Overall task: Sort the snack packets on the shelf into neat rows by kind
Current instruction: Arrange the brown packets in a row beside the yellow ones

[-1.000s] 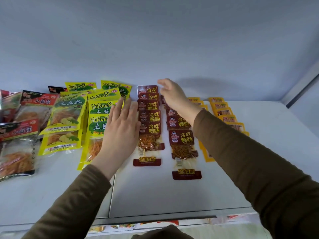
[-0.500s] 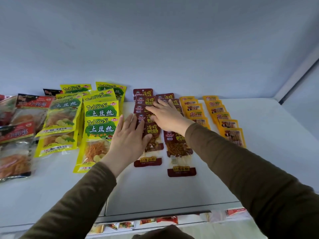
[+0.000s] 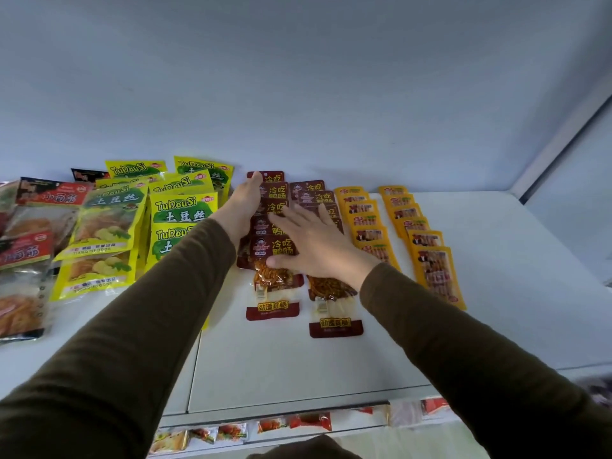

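Observation:
On the white shelf (image 3: pixel 331 366) lie two overlapping rows of dark red packets (image 3: pixel 275 251), one at the centre and one just right of it (image 3: pixel 311 188). My left hand (image 3: pixel 243 207) lies straight along the left edge of the centre row, fingertips near its far end. My right hand (image 3: pixel 314 243) rests flat with spread fingers across both red rows. Yellow-green packets (image 3: pixel 182 210) sit to the left, two rows of orange packets (image 3: pixel 430 260) to the right.
Larger red-and-clear packets (image 3: pixel 26 253) lie at the far left, a black packet (image 3: pixel 87 175) behind them. The shelf's back wall (image 3: pixel 298 94) rises close behind the rows. A lower shelf with small packets (image 3: pixel 231 432) shows under the front edge.
My left hand slid forward from beside the front red packets along the row's left edge. My right hand moved back and right to lie across both red rows.

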